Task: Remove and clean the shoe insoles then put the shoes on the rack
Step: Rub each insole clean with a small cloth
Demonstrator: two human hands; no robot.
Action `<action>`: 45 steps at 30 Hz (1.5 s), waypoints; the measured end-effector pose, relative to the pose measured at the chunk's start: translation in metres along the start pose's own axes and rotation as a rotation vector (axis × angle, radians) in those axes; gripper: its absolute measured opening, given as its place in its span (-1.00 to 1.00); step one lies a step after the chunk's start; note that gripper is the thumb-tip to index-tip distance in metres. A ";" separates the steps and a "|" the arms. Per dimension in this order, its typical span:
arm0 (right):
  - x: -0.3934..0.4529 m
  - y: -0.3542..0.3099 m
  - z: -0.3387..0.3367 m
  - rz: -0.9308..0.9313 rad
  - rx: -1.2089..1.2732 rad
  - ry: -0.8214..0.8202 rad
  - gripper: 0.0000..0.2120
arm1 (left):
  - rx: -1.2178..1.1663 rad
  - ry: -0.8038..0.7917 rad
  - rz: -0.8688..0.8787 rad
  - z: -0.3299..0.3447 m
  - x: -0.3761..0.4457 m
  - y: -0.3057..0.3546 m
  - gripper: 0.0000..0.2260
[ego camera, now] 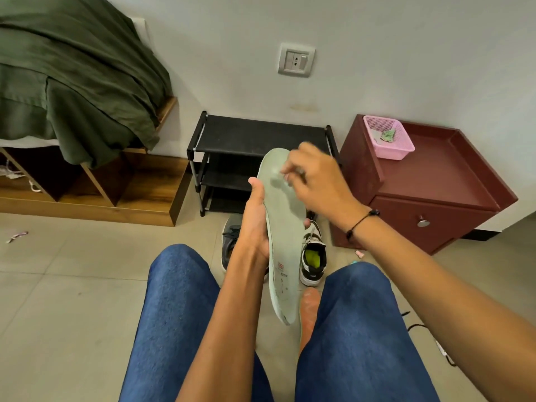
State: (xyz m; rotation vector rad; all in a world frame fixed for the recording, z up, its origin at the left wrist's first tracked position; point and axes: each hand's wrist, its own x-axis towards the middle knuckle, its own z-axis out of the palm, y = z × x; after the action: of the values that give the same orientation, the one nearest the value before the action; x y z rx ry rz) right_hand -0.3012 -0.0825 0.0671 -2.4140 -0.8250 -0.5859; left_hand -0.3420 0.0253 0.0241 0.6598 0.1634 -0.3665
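I sit facing a black shoe rack that stands against the wall. My left hand grips a pale green insole by its left edge and holds it upright, toe end up. My right hand has its fingers curled, with the blurred fingertips against the insole's toe part. On the floor behind the insole stand a grey shoe and a white-and-black sneaker with a yellow-green inside. An orange insole lies on the floor between my knees.
A maroon cabinet stands right of the rack, and on it is a pink basket holding a cloth. A wooden bed frame under a green blanket is on the left. A cable lies on the tiled floor at right.
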 end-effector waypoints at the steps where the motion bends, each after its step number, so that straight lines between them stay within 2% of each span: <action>1: -0.006 -0.005 0.005 -0.051 0.002 -0.073 -0.93 | -0.010 0.010 0.007 0.002 0.000 -0.002 -0.41; 3: -0.010 -0.006 0.014 -0.078 -0.038 -0.132 -0.91 | -0.016 0.018 0.005 0.007 -0.001 -0.005 -0.46; 7: 0.001 0.000 0.018 -0.063 -0.164 -0.097 -0.95 | -0.010 0.003 0.016 0.008 -0.004 -0.004 -0.48; 9: 0.011 0.006 0.019 -0.034 -0.230 -0.074 -0.91 | 0.027 -0.023 0.005 0.005 -0.004 -0.002 -0.43; 12: 0.029 0.024 0.010 0.203 -0.305 -0.015 -0.93 | 0.048 -0.113 -0.104 0.002 -0.006 -0.001 -0.31; 15: 0.039 0.040 -0.008 0.408 -0.220 0.110 -0.89 | 0.044 -0.113 -0.142 -0.001 -0.004 0.000 -0.27; 18: 0.032 0.021 -0.012 0.295 -0.101 0.243 -0.90 | -0.008 -0.088 -0.116 -0.005 0.000 0.000 -0.27; 21: 0.013 -0.008 0.003 0.091 0.031 0.073 -0.94 | -0.015 -0.071 -0.040 0.000 0.000 -0.001 -0.40; 23: 0.003 -0.016 0.016 0.020 0.047 -0.033 -0.87 | -0.019 -0.047 0.028 0.003 -0.001 -0.003 -0.52; 25: 0.002 -0.013 0.023 0.011 0.024 -0.029 -0.88 | -0.029 -0.039 0.022 0.001 -0.002 -0.003 -0.53; 29: 0.016 0.003 0.023 0.065 -0.134 -0.007 -0.90 | 0.050 -0.069 -0.062 -0.008 -0.001 -0.001 -0.40; 33: 0.032 0.029 0.009 0.304 -0.236 0.025 -0.87 | 0.079 -0.114 -0.164 -0.007 -0.001 -0.005 -0.26; 35: 0.032 0.035 -0.001 0.398 -0.200 0.129 -0.86 | 0.039 -0.095 -0.175 -0.009 0.000 -0.006 -0.24; 37: 0.025 0.026 -0.005 0.338 -0.129 0.222 -0.88 | -0.020 -0.073 -0.144 -0.011 0.003 -0.005 -0.28; 38: 0.019 0.016 -0.003 0.266 -0.085 0.213 -0.88 | -0.025 -0.065 -0.116 -0.010 0.003 -0.004 -0.31; 41: -0.005 -0.012 0.012 0.066 -0.001 0.033 -0.88 | -0.037 -0.029 -0.029 -0.002 0.002 -0.007 -0.48; 43: -0.011 -0.016 0.021 0.037 -0.040 -0.018 -0.85 | -0.043 -0.026 -0.017 0.001 0.000 -0.009 -0.56; 45: -0.006 -0.009 0.024 0.046 -0.125 -0.009 -0.89 | 0.002 -0.050 -0.048 -0.005 0.001 -0.007 -0.51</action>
State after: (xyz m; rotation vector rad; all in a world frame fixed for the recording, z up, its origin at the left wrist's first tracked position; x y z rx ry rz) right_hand -0.3064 -0.0648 0.0480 -2.5431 -0.7550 -0.6266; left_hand -0.3441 0.0224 0.0162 0.6488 0.1319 -0.4289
